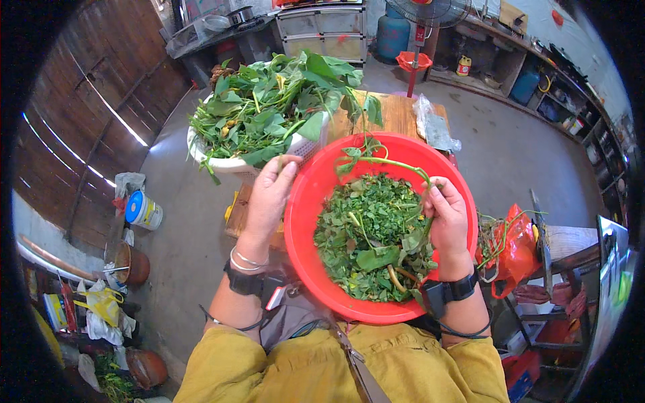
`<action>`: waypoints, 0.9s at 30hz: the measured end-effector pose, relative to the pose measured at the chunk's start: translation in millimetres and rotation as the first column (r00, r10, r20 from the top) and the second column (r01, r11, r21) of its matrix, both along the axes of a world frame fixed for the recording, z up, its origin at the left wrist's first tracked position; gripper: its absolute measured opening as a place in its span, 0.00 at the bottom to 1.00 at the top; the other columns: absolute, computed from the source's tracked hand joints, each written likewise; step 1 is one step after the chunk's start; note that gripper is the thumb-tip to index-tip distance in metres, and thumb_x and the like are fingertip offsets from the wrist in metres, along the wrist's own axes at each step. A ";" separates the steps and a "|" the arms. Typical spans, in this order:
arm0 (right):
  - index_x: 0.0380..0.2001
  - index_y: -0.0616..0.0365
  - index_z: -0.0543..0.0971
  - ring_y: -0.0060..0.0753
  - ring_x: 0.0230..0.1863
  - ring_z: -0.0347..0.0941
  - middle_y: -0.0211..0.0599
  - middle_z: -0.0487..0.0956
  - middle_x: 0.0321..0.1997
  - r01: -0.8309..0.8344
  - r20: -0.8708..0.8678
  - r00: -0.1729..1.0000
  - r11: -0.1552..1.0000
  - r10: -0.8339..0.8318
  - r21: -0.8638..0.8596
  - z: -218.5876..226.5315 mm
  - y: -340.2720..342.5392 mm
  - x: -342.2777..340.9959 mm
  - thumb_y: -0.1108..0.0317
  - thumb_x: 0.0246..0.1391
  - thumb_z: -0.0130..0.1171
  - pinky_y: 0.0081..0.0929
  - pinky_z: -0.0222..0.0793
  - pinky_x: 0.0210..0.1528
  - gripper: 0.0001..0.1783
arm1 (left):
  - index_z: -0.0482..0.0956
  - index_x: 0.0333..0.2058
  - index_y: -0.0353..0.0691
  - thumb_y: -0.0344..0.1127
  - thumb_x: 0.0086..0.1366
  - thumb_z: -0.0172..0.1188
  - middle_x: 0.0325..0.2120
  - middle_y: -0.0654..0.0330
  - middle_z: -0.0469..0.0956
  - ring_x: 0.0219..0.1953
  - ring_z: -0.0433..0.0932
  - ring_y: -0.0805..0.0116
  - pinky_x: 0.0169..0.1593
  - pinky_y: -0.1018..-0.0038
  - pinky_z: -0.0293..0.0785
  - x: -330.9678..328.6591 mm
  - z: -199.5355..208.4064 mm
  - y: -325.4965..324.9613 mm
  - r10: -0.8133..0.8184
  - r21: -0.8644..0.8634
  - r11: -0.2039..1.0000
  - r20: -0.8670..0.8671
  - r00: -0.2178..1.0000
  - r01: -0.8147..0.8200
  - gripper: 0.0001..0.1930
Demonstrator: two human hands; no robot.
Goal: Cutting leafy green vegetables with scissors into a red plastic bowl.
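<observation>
My right hand (447, 215) is closed on a leafy green vine (390, 161), whose stem arches left over the red basin (304, 265). My left hand (270, 195), with thumb and fingers pinched together, is at the basin's left rim beside the white basket (218, 163); what it pinches, if anything, I cannot make out. Chopped greens (366, 215) fill the middle of the basin, with larger leaves and brownish stems on top. Whole leafy vines (269, 111) are heaped high in the basket, some hanging over its edge.
A wooden table (396, 114) stands beneath, with a clear plastic bag (433, 124) at its far right. Red plastic bags (517, 245) hang to the right. A white bucket with a blue lid (143, 209) stands on the floor at left. A fan (426, 10) stands beyond the table.
</observation>
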State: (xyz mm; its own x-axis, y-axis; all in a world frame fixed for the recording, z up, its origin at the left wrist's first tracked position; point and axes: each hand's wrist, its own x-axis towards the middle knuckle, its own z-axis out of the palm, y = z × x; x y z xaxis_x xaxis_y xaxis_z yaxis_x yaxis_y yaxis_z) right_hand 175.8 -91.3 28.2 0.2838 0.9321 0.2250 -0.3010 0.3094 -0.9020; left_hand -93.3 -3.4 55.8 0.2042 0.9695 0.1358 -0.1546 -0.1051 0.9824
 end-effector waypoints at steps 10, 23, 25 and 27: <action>0.38 0.58 0.74 0.11 0.22 0.62 0.21 0.70 0.23 -0.228 -0.329 0.920 0.974 0.214 -0.003 -6.5 2.7 12.2 0.68 0.58 0.48 0.08 0.57 0.24 0.08 | 0.71 0.40 0.39 0.45 0.70 0.39 0.25 0.66 0.72 0.28 0.73 0.73 0.36 0.79 0.69 51.7 -11.9 -1.8 -0.328 -0.223 0.885 0.327 0.886 0.409 0.16; 0.38 0.57 0.74 0.09 0.23 0.63 0.21 0.72 0.25 0.008 -0.453 0.890 0.996 -0.045 -0.083 -15.0 10.1 20.6 0.69 0.59 0.48 0.08 0.57 0.24 0.07 | 0.71 0.37 0.36 0.47 0.70 0.37 0.26 0.61 0.74 0.25 0.74 0.74 0.20 0.83 0.61 10.4 -3.3 -27.8 -0.751 -0.382 0.609 0.004 0.661 0.695 0.19; 0.38 0.56 0.74 0.09 0.23 0.63 0.21 0.71 0.24 0.021 -0.444 0.894 0.994 -0.065 -0.104 -12.7 8.1 21.5 0.69 0.59 0.49 0.08 0.57 0.24 0.07 | 0.71 0.39 0.35 0.45 0.70 0.37 0.30 0.58 0.77 0.29 0.79 0.73 0.21 0.81 0.65 14.6 -2.3 -32.4 -0.733 -0.351 0.675 -0.217 0.645 0.649 0.19; 0.37 0.56 0.74 0.10 0.22 0.62 0.21 0.71 0.23 0.019 -0.436 0.897 0.993 -0.069 -0.118 -9.6 7.8 17.7 0.69 0.59 0.49 0.08 0.57 0.23 0.06 | 0.72 0.38 0.35 0.44 0.70 0.39 0.29 0.58 0.77 0.26 0.78 0.73 0.22 0.81 0.66 8.6 -11.9 -30.2 -0.681 -0.354 0.732 -0.344 0.646 0.582 0.18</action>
State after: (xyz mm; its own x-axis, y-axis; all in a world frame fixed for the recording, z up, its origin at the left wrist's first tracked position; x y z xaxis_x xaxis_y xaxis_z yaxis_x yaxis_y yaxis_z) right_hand 193.5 -83.5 18.6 0.3718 0.9277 -0.0329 -0.6617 0.2399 -0.7103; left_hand -84.7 -33.5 44.0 0.7634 0.5742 -0.2957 0.3234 0.0564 0.9446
